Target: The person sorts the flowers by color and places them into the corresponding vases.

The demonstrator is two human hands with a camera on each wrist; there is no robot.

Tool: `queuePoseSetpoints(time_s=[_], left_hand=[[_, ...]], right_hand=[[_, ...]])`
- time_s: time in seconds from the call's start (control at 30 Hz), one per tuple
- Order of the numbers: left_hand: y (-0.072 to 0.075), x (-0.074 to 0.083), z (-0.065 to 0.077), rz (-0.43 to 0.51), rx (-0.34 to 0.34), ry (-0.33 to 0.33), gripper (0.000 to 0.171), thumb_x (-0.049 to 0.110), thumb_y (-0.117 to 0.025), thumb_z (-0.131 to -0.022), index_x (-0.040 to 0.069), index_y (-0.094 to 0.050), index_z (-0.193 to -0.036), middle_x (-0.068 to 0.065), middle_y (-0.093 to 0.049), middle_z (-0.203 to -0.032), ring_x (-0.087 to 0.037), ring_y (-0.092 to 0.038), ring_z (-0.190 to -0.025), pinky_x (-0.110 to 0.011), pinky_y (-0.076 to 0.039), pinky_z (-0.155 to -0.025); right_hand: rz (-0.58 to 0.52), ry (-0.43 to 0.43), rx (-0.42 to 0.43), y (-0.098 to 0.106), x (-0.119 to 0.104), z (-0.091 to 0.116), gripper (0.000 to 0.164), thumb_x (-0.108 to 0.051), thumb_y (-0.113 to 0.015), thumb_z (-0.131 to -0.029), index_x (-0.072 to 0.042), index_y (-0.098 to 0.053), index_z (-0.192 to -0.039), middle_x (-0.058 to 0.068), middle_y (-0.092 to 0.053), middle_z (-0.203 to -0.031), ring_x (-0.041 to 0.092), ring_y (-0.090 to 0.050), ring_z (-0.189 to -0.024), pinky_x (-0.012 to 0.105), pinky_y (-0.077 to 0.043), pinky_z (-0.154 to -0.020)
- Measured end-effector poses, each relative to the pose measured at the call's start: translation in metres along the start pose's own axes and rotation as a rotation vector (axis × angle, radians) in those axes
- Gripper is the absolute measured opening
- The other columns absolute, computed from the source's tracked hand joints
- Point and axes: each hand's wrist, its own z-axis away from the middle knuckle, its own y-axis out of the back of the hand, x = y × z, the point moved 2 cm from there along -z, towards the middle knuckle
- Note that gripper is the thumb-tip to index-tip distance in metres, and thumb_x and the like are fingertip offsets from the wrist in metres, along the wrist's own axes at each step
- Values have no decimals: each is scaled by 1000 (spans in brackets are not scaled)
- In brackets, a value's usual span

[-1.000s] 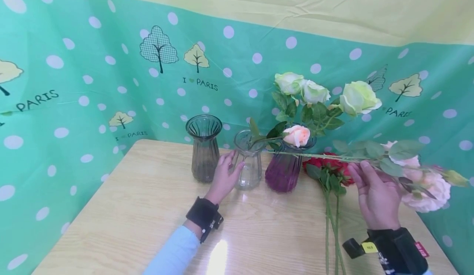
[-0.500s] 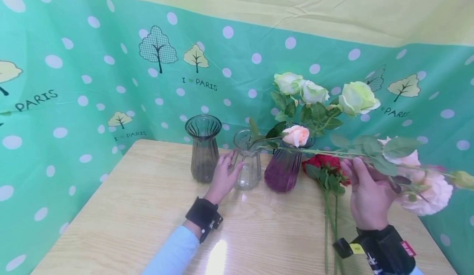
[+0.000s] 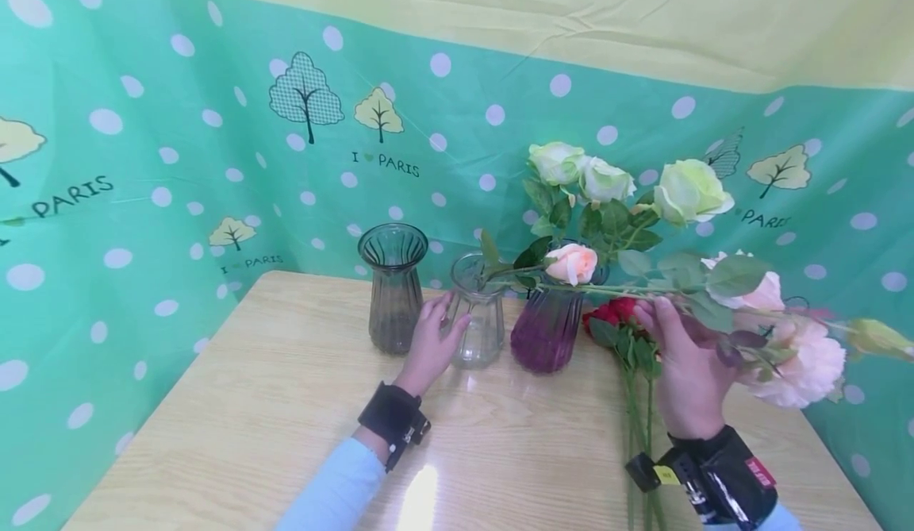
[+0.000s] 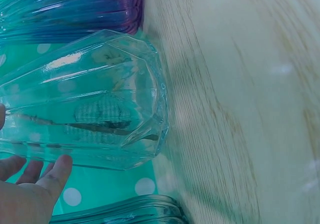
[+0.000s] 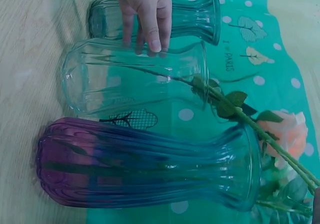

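My left hand (image 3: 432,344) holds the side of the clear glass vase (image 3: 480,332), its thumb in front and fingers further back. One peach rose (image 3: 571,263) leans out of that vase to the right, its stem showing through the glass. Between right thumb and fingers, my right hand (image 3: 689,376) pinches a stem of pale pink flowers (image 3: 803,360). This spray lies nearly level, blooms to the right, its green stem (image 5: 250,124) reaching left to about the clear vase's rim. Whether the stem's tip is inside the rim I cannot tell.
A grey glass vase (image 3: 395,301) stands left of the clear one. On the right, a purple vase (image 3: 546,336) bears white-green roses (image 3: 689,190). Red flowers (image 3: 610,314) lie on the wooden table (image 3: 236,428), stems toward me. A dotted green curtain (image 3: 214,78) hangs behind.
My right hand has moved left, carrying the pale pink flowers, and their stem has come closer to the clear vase. The left hand has stayed at the vase.
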Motion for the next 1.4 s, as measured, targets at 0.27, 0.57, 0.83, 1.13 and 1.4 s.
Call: queuePoseSetpoints(time_s=[0.27, 0.57, 0.83, 1.13, 1.4], left_hand=[[0, -1, 1, -2, 5, -24, 62, 28, -59, -92, 0, -35, -141, -19, -40, -138, -35, -47, -124, -44, -46, -101], [0, -1, 1, 11, 5, -11, 61, 26, -59, -92, 0, -35, -142, -18, -40, -138, -35, -47, -124, -45, -45, -102], [0, 0, -1, 12, 7, -7, 61, 26, -59, -92, 1, -35, -142, -17, -40, -138, -34, -48, -123, -45, -45, -102], [0, 1, -1, 7, 9, -10, 63, 31, -58, -92, 2, -34, -142, -17, -40, -138, -33, -48, -124, -43, -46, -102], [0, -1, 0, -5, 8, 9, 62, 29, -59, -92, 2, -35, -142, -16, -39, -139, -33, -49, -123, -41, -46, -102]], right_hand=[[139, 3, -17, -6, 3, -1, 44, 5, -63, -84, 3, -50, -126, 16, -69, -95, 22, -71, -79, 31, -57, -74], [80, -53, 31, -14, 6, 1, 48, 4, -65, -82, 0, -49, -128, 14, -68, -101, 21, -70, -85, 32, -55, -78], [55, -81, 41, -18, 9, 2, 52, 3, -67, -82, -4, -48, -130, 14, -68, -100, 22, -70, -87, 33, -55, -80], [83, -64, 21, -22, 8, 1, 56, 4, -67, -80, -6, -47, -132, 15, -66, -101, 23, -69, -90, 32, -56, -78], [128, -41, -4, -28, 8, 3, 58, 6, -67, -80, -7, -46, -133, 15, -67, -102, 22, -70, -89, 32, -56, -76]])
